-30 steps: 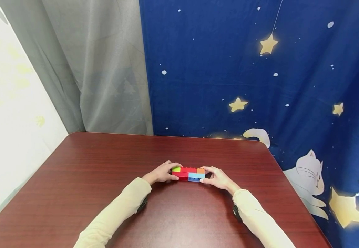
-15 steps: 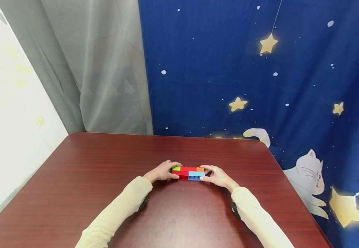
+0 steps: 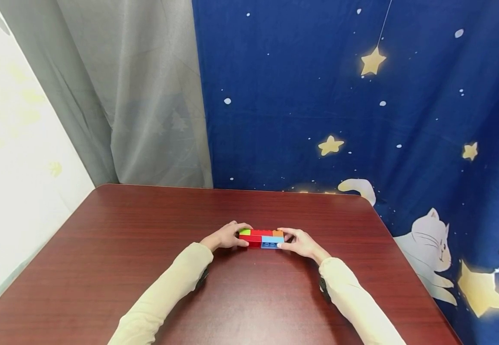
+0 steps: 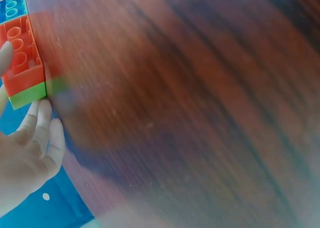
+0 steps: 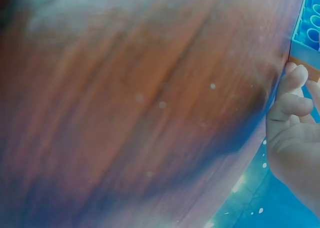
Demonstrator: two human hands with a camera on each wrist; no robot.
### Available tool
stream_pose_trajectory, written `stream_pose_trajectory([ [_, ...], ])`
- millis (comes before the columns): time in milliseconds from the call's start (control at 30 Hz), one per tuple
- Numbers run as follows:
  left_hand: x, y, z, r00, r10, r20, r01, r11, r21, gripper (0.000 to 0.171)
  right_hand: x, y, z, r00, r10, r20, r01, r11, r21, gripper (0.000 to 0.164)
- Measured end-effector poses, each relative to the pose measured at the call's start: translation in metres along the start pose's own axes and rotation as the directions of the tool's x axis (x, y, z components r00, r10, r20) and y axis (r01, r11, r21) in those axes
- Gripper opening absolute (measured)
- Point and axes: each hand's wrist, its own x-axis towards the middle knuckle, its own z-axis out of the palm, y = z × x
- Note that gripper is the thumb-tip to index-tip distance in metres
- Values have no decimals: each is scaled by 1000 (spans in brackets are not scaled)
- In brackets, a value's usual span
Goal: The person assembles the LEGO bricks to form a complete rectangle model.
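Note:
A short bar of joined toy building bricks lies crosswise near the middle of the table in the head view. It joins a lime green brick point(image 3: 245, 232), red bricks point(image 3: 261, 234), an orange brick point(image 3: 277, 234) and a light blue brick point(image 3: 273, 239). Hollow undersides with round tubes face the person, seen on the red brick point(image 4: 20, 52) in the left wrist view and the blue brick point(image 5: 309, 32) in the right. My left hand point(image 3: 225, 236) holds the green-and-red end between thumb and fingers. At the orange-and-blue end, my right hand point(image 3: 302, 243) grips likewise.
A dark red wood-grain table point(image 3: 154, 211) with rounded far corners spreads under both arms. Behind it hang a grey curtain point(image 3: 159, 96) and a blue star-patterned curtain point(image 3: 275, 96). A pale surface point(image 3: 21, 143) stands along the left side.
The brick bar has shifted slightly away from the person, and its hollow blue underside shows a bit more. Both hands keep hold of its ends; the forearms have drawn slightly closer together.

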Motion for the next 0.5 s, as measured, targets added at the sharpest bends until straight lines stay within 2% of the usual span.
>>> stream_pose_trajectory([
  [233,1,1,-1,1000,-24,-8,24,1000,-15,46,3,0,-1,1000,-7,-7,7,1000,15,52],
  [500,2,1,-2,999,-47,-9,47,999,-16,47,3,0,-1,999,40,-7,-40,999,15,53],
])
